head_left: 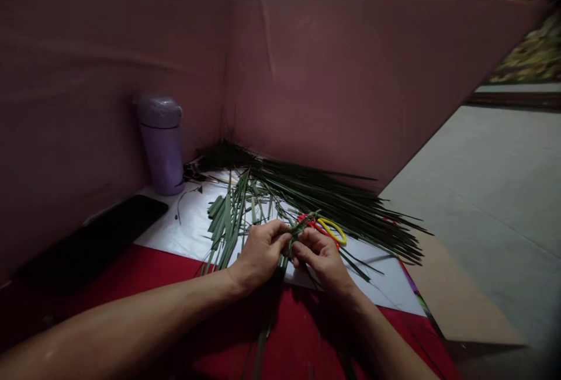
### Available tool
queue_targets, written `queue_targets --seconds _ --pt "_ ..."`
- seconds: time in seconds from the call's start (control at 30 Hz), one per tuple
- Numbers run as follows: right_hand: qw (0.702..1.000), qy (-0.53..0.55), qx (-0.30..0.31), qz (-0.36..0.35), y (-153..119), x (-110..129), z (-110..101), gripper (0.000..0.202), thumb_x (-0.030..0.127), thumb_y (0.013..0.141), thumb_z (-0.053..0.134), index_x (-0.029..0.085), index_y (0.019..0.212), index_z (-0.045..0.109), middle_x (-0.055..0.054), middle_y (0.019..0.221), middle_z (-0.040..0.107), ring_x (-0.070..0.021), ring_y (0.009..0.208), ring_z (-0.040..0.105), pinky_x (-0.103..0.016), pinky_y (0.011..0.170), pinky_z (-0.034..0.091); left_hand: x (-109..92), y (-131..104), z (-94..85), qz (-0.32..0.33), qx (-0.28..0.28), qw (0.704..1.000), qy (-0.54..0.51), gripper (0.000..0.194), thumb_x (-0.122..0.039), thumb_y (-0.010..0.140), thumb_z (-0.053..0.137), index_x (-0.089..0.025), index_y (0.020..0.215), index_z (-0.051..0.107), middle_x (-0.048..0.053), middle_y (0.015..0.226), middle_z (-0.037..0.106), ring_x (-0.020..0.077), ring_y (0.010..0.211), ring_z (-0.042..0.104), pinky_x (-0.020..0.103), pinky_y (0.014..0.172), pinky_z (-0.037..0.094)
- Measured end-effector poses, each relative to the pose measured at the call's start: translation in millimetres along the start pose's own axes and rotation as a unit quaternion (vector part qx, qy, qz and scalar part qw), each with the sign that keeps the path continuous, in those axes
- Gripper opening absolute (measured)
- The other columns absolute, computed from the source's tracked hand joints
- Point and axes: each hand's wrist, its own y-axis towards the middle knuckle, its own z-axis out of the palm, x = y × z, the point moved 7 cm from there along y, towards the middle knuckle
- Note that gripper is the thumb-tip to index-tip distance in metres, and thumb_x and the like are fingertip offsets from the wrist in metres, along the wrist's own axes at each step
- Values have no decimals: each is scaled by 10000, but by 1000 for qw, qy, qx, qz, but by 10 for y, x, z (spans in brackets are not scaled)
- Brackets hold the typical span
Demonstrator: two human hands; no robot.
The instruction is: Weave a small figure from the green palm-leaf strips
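Note:
My left hand (262, 253) is closed, thumb and fingers pinching long green leaf strips (294, 231). From the other side my right hand (319, 253) closes on the same strips with its fingertips. Where the two hands meet, the strips look folded or woven, but the fingers hide most of that spot. Loose ends hang down below the hands over the red cloth. Just behind my right hand lie scissors (333, 231) with red and yellow handles, their blades hidden.
A large bundle of long dark leaves (333, 199) lies along the pink wall (307, 76). Shorter cut strips (225, 216) are on the white sheet (190, 234). At left stand a purple tumbler (163, 155) and a flat black object (105, 237). Red cloth (188, 275) covers the front.

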Motion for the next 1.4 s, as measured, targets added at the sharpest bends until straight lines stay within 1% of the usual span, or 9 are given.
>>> queue_targets --seconds 0.23,0.53,0.7,0.8,0.9,1.0,1.1,1.23,1.4 --pt "991 102 -80 -33 -27 64 -158 159 349 786 557 190 788 560 30 610 480 -81 482 428 -183 396 345 -20 -23 9 22 10 1000 -15 114 -206 760 482 -148 720 571 -34 560 485 57 482 388 179 473 313" --pt "982 174 -76 -23 -39 131 -179 142 305 719 640 194 797 595 34 609 470 -56 452 371 -176 395 295 71 -23 217 -127 142 964 -186 177 -308 727 540 -136 694 517 -31 495 518 30 327 337 158 329 222" --pt "983 170 -73 -9 -50 144 -180 142 318 723 633 191 765 587 29 610 486 -60 457 400 -178 408 302 82 -51 298 -147 205 944 -213 201 -330 721 551 -136 703 500 -20 485 542 31 294 338 157 307 217" --pt "983 172 -58 -21 -49 175 -148 148 326 756 592 180 740 580 28 602 481 -58 444 385 -178 400 292 46 -39 245 -85 171 971 -145 183 -304 745 529 -131 686 518 -22 491 530 32 327 351 159 332 244" --pt "984 175 -43 -5 -50 181 -113 160 324 773 568 175 715 571 23 626 474 -61 449 375 -180 395 278 -120 -45 150 69 110 992 -8 131 -229 771 505 -133 708 567 -16 518 536 52 428 435 168 430 339" --pt "979 200 -23 16 -55 176 -91 148 303 764 577 175 692 564 13 669 477 -77 504 403 -193 435 308 -317 -122 117 233 67 963 115 135 -158 794 462 -142 765 593 -3 579 567 71 522 497 178 522 391" --pt "973 232 6 13 -61 188 -77 124 274 767 571 172 696 568 6 683 472 -94 569 431 -211 499 343 -438 -200 113 338 39 922 186 163 -116 805 425 -136 789 587 14 629 588 79 562 517 182 547 406" --pt "968 248 30 19 -78 192 -64 109 257 771 563 174 700 568 2 697 480 -103 594 438 -226 529 351 -475 -241 121 385 19 888 251 194 -73 795 406 -131 782 591 16 603 564 87 551 507 189 528 402" --pt "968 248 38 29 -109 225 -52 112 272 725 606 176 681 568 7 690 484 -102 581 429 -218 508 335 -465 -265 124 395 8 874 282 255 -55 793 381 -151 824 615 31 650 584 90 591 521 191 538 410"
